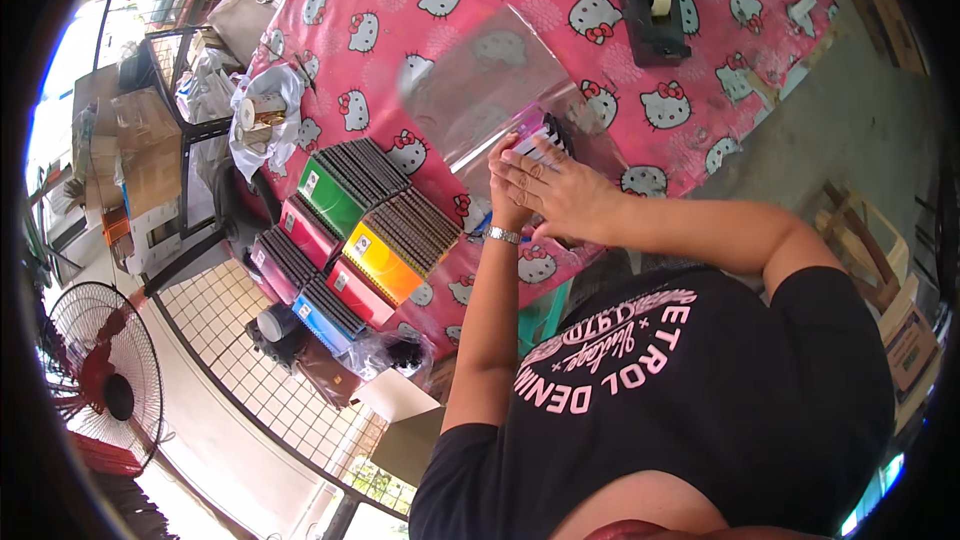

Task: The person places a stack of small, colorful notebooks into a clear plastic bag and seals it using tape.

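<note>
My left hand [507,192], with a metal watch at the wrist, is closed at the side of a small bundle of purple-covered spiral notebooks [545,136]. Across it lies my right hand [572,198], its fingers stretched out and flat over the left fingers and the near side of the bundle. Part of the left hand's grip is hidden beneath it. A clear plastic bag [478,80] spreads over the tabletop just beyond the hands. I cannot tell whether the notebooks are inside it.
Green [335,190], yellow [385,255], red and blue spiral notebooks stand in rows at left on a pink cat-print tablecloth [440,30]. A black tape dispenser [655,35] sits at the far right. A white plastic bag [285,105] hangs at the left edge, near a fan [105,380].
</note>
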Demonstrator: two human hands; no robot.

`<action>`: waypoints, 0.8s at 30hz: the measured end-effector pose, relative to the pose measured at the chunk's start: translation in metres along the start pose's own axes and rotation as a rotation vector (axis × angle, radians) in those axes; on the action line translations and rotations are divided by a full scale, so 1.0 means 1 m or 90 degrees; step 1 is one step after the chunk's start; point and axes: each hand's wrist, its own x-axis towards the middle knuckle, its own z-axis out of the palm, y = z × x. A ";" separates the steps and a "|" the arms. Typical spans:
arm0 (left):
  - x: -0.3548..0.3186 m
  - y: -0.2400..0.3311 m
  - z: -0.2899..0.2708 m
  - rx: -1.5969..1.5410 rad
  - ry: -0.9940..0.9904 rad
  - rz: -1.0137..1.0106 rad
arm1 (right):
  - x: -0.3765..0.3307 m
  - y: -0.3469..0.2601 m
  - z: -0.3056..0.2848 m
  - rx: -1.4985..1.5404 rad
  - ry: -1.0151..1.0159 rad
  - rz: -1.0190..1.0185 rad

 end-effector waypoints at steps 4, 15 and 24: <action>0.008 0.022 0.002 -0.159 0.006 -0.126 | 0.007 0.015 -0.027 0.070 0.059 0.074; -0.009 -0.008 0.024 -0.157 -0.005 -0.111 | -0.013 0.042 0.019 0.537 0.224 0.186; -0.002 -0.004 0.013 0.043 -0.093 -0.073 | -0.001 0.051 -0.009 0.281 0.115 0.103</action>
